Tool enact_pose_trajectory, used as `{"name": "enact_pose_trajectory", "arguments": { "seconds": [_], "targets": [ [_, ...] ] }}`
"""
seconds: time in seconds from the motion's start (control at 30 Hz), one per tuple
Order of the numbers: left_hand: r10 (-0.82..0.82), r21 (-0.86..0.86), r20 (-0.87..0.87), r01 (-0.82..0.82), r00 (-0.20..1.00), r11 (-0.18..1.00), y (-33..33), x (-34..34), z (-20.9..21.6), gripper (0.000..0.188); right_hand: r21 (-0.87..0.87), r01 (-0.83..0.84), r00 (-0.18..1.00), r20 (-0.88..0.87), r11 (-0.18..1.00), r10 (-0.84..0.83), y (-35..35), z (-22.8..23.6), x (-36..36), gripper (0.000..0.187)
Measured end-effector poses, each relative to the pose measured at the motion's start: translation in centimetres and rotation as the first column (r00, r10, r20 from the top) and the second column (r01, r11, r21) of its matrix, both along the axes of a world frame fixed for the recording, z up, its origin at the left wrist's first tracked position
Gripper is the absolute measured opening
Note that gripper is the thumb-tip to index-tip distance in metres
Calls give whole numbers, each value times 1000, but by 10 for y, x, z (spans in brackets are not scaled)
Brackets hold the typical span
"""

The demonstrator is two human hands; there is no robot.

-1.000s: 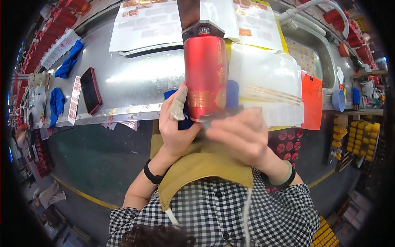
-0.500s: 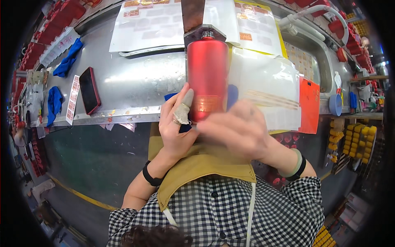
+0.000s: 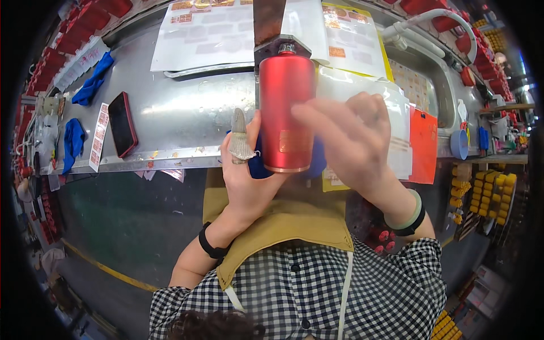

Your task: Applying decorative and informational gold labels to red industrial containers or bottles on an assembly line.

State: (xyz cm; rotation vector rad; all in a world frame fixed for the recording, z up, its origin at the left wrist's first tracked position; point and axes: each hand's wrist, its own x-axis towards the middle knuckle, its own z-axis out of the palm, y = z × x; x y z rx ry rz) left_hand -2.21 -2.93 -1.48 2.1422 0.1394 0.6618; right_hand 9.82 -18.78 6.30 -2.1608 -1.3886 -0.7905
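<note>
A matte red bottle (image 3: 287, 105) lies lengthwise in front of me, its narrow neck at a dark metal holder (image 3: 283, 42). A small gold-coloured label (image 3: 292, 141) sits near its lower end. My left hand (image 3: 245, 173) is beside that end, fingers stretched upward and thumb reaching toward the bottom rim; I cannot tell whether it touches. A grey ribbed finger cot (image 3: 240, 141) covers one finger. My right hand (image 3: 354, 141) is raised over the bottle's right side, smeared by motion; what its fingers hold, if anything, is unclear. Blue cloth (image 3: 259, 164) shows behind my left hand.
On the metal bench lie a phone (image 3: 123, 124), a sticker strip (image 3: 100, 137) and blue cloths (image 3: 74, 143). White sheets with gold labels (image 3: 207, 39) are at the back. To the right are a red sheet (image 3: 423, 144), a sink (image 3: 446, 96) and a blue cup (image 3: 459, 144).
My right hand has lifted from the bottle's lower end up along its right side. My left hand has shifted slightly down, its covered finger now apart from the bottle.
</note>
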Motion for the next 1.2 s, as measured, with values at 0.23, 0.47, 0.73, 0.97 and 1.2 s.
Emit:
{"name": "enact_pose_trajectory", "arguments": {
  "seconds": [0.23,0.47,0.73,0.97,1.2],
  "targets": [
    [2,-57,-13,-3,1000,998,-4,1,3,95,-34,-9,993,-119,999,5,10,4,-8,33],
    [-126,27,68,125,990,992,10,5,-2,90,54,45,997,53,998,-48,-1,-13,36,20],
    [-161,-50,-41,159,986,986,15,6,1,107,69,-236,963,-118,969,243,22,-21,33,15],
    [-184,-7,25,184,983,983,22,8,-5,100,76,-226,961,180,971,209,17,-32,58,19],
    [-251,-81,-55,246,967,966,30,5,-7,96,84,-231,965,-104,969,239,21,-19,59,25]
  ]
}}
